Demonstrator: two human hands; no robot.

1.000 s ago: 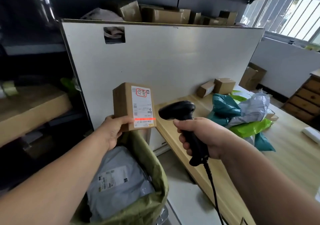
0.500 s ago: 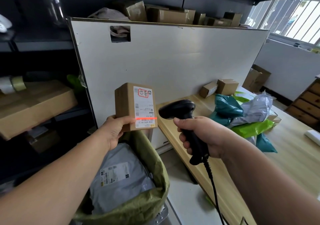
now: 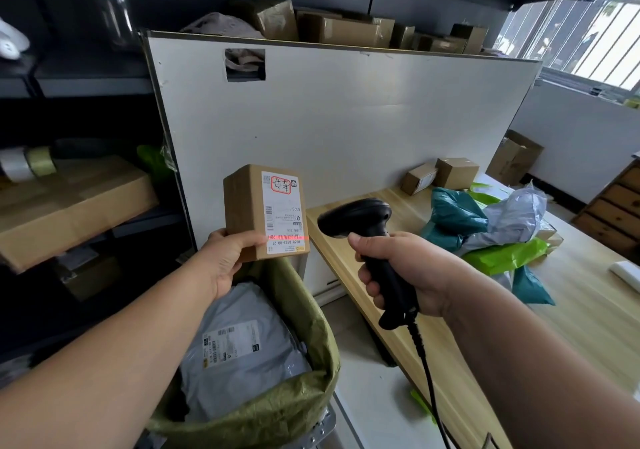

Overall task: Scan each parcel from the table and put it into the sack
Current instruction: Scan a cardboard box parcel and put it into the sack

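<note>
While the left hand (image 3: pixel 225 258) holds the cardboard parcel (image 3: pixel 247 213) upright above the open green sack (image 3: pixel 311 324), its fingers grasping only the lower corner, the red line lies across the barcode on the label; I think such a small grip may let the box tilt, so the line leaves the code and the reading fails. The black scanner (image 3: pixel 360 220) is clenched in the right hand (image 3: pixel 405 272), near the box. Further right, the wooden desk (image 3: pixel 588 317) carries soft bag parcels (image 3: pixel 502 230) before a white partition (image 3: pixel 346 119), with a barred window (image 3: pixel 588 29) beyond
</note>
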